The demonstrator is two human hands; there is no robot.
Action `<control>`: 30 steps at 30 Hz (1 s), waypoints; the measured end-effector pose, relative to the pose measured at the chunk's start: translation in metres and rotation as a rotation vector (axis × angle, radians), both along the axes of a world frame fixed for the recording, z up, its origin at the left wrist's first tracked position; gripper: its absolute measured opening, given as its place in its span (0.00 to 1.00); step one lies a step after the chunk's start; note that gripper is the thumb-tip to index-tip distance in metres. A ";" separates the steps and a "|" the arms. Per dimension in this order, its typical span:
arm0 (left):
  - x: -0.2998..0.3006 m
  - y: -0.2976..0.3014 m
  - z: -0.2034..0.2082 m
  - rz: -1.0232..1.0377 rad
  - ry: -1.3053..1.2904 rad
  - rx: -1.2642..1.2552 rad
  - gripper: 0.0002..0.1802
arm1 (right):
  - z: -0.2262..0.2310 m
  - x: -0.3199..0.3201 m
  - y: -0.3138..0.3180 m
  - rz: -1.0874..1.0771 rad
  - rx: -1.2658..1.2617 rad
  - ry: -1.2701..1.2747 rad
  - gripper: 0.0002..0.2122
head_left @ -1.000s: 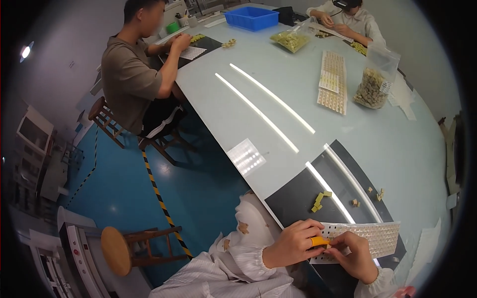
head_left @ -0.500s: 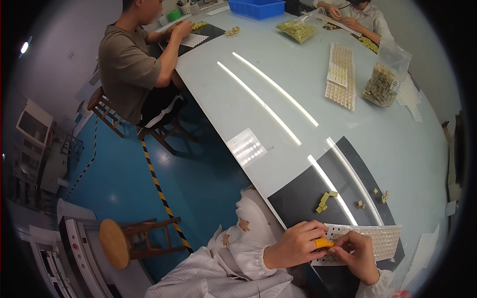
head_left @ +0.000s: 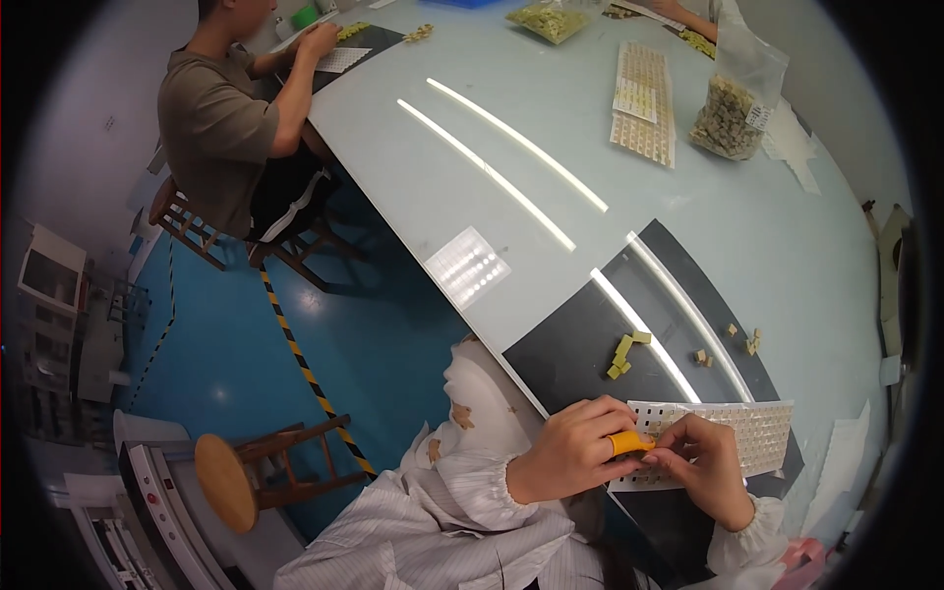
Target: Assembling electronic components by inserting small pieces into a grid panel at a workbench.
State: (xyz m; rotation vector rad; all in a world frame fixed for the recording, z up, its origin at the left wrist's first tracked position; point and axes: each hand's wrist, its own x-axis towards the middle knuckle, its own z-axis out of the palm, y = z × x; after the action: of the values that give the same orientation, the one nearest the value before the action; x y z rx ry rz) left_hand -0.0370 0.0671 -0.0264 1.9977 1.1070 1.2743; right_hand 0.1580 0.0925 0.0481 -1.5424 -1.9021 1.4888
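A white sheet covered in rows of small square pieces (head_left: 757, 439) lies at the near edge of a black mat (head_left: 575, 334). My left hand (head_left: 570, 447) grips the sheet's left end, an orange finger cover (head_left: 627, 442) on one finger. From the right, my right hand (head_left: 710, 467) meets that covered fingertip over the sheet, thumb and finger pinched together. Whatever is between them is too small or hidden to make out. Beyond my hands, several green blocks (head_left: 621, 356) lie on the mat, with small tan pieces (head_left: 702, 358) to their right.
Further back on the pale table (head_left: 442, 187) are more sheets (head_left: 644, 108), a bag of greyish pieces (head_left: 730, 118) and a bag of green pieces (head_left: 549, 22). A co-worker (head_left: 216, 108) sits at the far left, another at the far right. A stool (head_left: 228, 482) stands at left.
The whole view has shifted, so the table and co-workers sit higher and further left in the picture. Both hands keep nearly the same pose on the sheet.
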 end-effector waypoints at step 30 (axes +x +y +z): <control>-0.002 0.000 0.010 -0.040 0.155 -0.016 0.13 | -0.026 0.012 0.000 -0.038 0.615 -0.210 0.06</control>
State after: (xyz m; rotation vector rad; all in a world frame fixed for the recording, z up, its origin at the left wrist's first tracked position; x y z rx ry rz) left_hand -0.0390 0.0675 -0.0166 2.1252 1.1386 1.1020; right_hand 0.1701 0.0925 0.0222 -1.4525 -2.1499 0.6360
